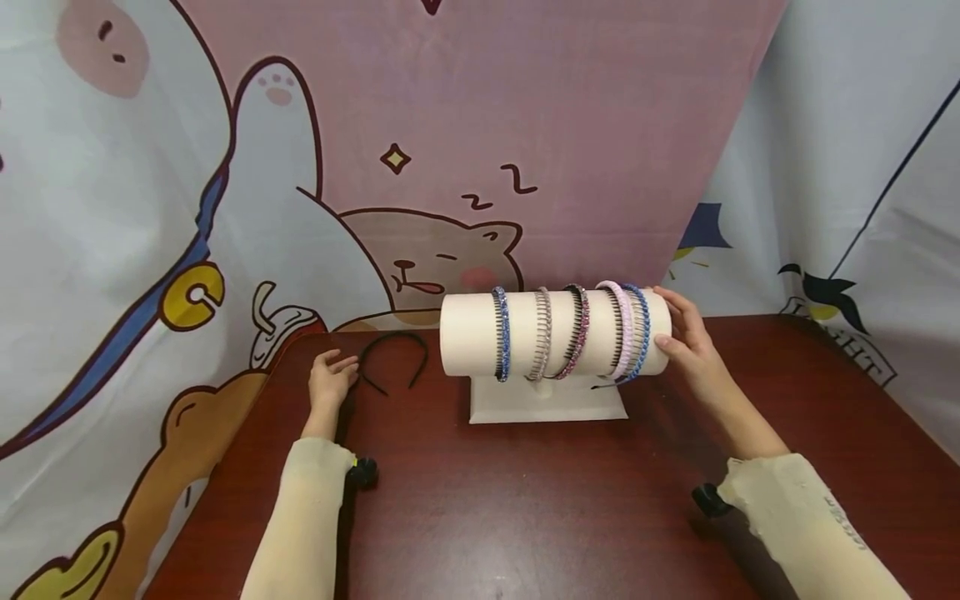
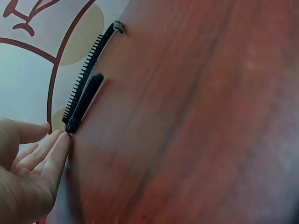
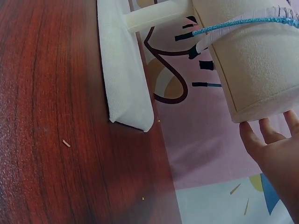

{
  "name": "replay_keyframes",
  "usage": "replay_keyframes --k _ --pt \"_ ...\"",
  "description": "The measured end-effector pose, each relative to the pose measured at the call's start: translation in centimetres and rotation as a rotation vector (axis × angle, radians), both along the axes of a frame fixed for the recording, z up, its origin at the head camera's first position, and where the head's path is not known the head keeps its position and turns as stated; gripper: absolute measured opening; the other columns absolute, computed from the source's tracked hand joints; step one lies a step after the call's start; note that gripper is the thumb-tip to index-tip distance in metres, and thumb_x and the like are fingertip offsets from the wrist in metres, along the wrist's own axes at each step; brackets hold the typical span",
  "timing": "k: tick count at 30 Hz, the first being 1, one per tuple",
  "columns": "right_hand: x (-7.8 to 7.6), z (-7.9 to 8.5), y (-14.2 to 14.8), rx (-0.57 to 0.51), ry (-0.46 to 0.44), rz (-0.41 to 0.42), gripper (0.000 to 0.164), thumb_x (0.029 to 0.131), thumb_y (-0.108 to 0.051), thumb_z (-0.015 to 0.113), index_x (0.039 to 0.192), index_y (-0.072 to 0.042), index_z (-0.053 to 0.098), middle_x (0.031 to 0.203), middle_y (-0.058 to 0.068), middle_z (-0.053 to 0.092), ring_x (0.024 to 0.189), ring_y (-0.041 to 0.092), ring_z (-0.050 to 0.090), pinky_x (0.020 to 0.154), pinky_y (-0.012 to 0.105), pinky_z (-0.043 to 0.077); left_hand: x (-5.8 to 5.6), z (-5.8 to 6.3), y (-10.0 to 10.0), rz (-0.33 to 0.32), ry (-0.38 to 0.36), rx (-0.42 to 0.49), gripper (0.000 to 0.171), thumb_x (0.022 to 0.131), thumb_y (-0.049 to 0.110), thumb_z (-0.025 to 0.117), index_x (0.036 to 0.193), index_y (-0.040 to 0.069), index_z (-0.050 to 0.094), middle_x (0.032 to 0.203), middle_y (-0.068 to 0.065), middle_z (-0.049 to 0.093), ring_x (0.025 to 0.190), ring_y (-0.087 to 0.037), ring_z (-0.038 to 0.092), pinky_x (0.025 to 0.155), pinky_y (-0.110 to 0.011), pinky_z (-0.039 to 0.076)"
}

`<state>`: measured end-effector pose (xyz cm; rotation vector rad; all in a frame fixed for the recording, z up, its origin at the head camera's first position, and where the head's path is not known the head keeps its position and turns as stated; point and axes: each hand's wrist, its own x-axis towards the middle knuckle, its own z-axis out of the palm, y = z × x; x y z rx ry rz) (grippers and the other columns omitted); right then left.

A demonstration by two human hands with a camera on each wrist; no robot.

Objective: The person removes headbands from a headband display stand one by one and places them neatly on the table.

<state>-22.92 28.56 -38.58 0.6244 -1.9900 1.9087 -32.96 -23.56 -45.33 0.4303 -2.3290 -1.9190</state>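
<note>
Our left hand (image 1: 332, 383) is relaxed, fingers loose, just beside a black headband (image 1: 393, 335) on the table (image 1: 525, 492). Our right hand (image 1: 699, 358) touches the right end of a cream roll (image 1: 467, 333) with unclenched fingers; colourful headbands (image 1: 504, 333) circle it.

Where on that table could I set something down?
Widest: the bare table in front of the white base, between left sleeve and right sleeve. A narrower gap separates that base from the black headband. Crowded: the right end of the roll, pink headband and blue headband beside the right hand; also between left hand and black headband.
</note>
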Motion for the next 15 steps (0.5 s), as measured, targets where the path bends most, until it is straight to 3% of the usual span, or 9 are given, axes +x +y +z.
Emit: replay_keyframes --k 8,15 --pt "-0.1 -0.1 0.1 0.015 -0.001 -0.007 0.060 0.098 0.004 0.041 0.155 -0.011 0.029 0.148 -0.008 0.042 0.118 0.008 0.051 0.086 0.013 0.051 0.8 0.1 -0.3 -0.040 0.018 -0.017 0.052 0.103 0.003 0.050 0.152 0.000 0.034 0.145 -0.027 0.052 0.130 -0.033 0.056 0.104 -0.033 0.052" --pt "-0.2 -0.2 0.0 0.003 0.008 -0.001 0.060 0.098 0.003 0.042 0.154 -0.011 0.030 0.148 -0.007 0.043 0.118 0.008 0.050 0.086 0.013 0.050 1.3 0.2 -0.8 -0.078 0.047 -0.033 0.046 0.102 0.005 0.053 0.147 0.000 0.044 0.144 -0.026 0.053 0.105 -0.007 0.067 0.098 -0.027 0.055"
